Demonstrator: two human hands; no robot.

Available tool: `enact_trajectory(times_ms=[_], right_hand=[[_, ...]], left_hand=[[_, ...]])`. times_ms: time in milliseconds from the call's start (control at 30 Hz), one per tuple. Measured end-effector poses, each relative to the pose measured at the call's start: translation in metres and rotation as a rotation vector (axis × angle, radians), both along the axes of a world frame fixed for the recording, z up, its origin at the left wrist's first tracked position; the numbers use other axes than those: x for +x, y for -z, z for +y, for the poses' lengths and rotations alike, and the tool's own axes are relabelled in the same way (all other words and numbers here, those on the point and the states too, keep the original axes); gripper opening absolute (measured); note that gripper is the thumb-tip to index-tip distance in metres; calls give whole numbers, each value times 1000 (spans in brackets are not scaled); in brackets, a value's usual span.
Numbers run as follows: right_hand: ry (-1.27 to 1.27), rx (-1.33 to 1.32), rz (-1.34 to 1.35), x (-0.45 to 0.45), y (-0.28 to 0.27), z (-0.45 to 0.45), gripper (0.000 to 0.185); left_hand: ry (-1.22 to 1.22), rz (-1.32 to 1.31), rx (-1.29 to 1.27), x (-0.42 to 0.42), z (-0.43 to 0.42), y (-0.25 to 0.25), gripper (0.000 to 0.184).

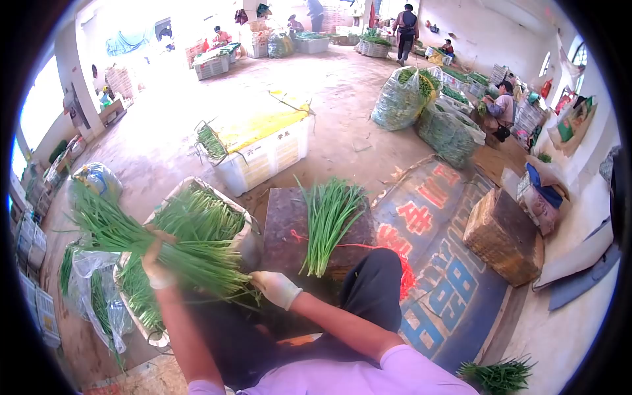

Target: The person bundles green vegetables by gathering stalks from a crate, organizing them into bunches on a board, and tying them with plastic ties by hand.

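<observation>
One bundle of green stalks [332, 220] is laid from the far edge to the near edge of a low dark tabletop [282, 217], and red string [407, 271] is trailed over its right edge. Beyond the far edge, a broad floor [342, 118] is spread past a white crate [273, 158]; a heaped basket [251, 240] is set by the left edge. A second bundle [204, 260] is grasped above the basket by the fingers of the left hand [158, 263] (slightly blurred); its stalk ends are met by the right hand [280, 288], whose grip cannot be told.

Long green stalks [204, 259], loosely bundled, lie slantwise in the left hand [158, 264].
</observation>
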State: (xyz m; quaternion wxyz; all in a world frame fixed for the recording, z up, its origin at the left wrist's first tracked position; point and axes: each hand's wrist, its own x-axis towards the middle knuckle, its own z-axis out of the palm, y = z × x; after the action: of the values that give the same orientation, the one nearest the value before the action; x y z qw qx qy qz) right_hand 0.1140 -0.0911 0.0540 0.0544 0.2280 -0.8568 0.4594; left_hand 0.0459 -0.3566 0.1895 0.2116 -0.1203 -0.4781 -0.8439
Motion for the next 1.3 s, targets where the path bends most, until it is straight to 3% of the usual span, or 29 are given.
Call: enact_trajectory(times_ms=[100, 133, 200, 233, 300, 367, 433, 467, 533, 667, 767, 833, 900, 933, 967, 1033, 1167, 1233, 1300], right_hand=[[-35, 58, -83, 11, 18, 9, 21], [-100, 262, -174, 6, 24, 15, 22], [-237, 405, -326, 4, 52, 30, 28], [-350, 446, -425, 3, 66, 40, 36], [-223, 691, -527, 13, 0, 46, 70], [18, 265, -169, 6, 27, 42, 71], [61, -85, -227, -1, 1, 31, 74], [62, -87, -225, -1, -16, 25, 74], [108, -461, -502, 3, -48, 9, 73], [154, -780, -697, -3, -55, -17, 51], [221, -967, -800, -6, -28, -14, 16], [243, -793, -765, -5, -3, -1, 13], [271, -445, -699, -9, 17, 14, 10], [277, -170, -515, -6, 21, 19, 10], [278, -170, -512, -8, 25, 16, 10], [220, -303, 94, 0, 5, 3, 12], [186, -189, 27, -2, -61, -30, 20], [197, -131, 72, -11, -52, -31, 18], [133, -319, 100, -15, -32, -22, 15]], left_hand=[[67, -4, 86, -3, -2, 2, 42], [-6, -72, 90, -4, -1, 1, 41], [-29, -67, 109, -2, -7, 0, 38], [-85, -93, 165, -6, -11, 1, 39], [-82, -47, 147, -7, -14, -3, 43], [-54, 39, 171, -7, -9, -5, 36], [-62, 23, 206, -5, -3, -8, 36], [-56, 8, 242, -6, -1, -9, 37], [-41, 10, 255, -7, 2, -5, 38], [-27, 9, 341, -6, 19, -4, 37], [-70, 21, 320, -8, 14, 2, 35], [-95, 11, 304, -8, 9, 7, 35], [-123, -41, 326, -8, 7, 6, 35], [-150, -67, 344, -7, 7, 5, 34], [-149, -65, 344, -9, 8, 4, 34], [-172, -58, 322, -10, 12, 9, 33], [-192, -82, 281, -7, 38, 2, 34], [-171, -58, 298, -9, 40, 0, 33], [-250, -100, 275, -7, 37, -1, 33]])
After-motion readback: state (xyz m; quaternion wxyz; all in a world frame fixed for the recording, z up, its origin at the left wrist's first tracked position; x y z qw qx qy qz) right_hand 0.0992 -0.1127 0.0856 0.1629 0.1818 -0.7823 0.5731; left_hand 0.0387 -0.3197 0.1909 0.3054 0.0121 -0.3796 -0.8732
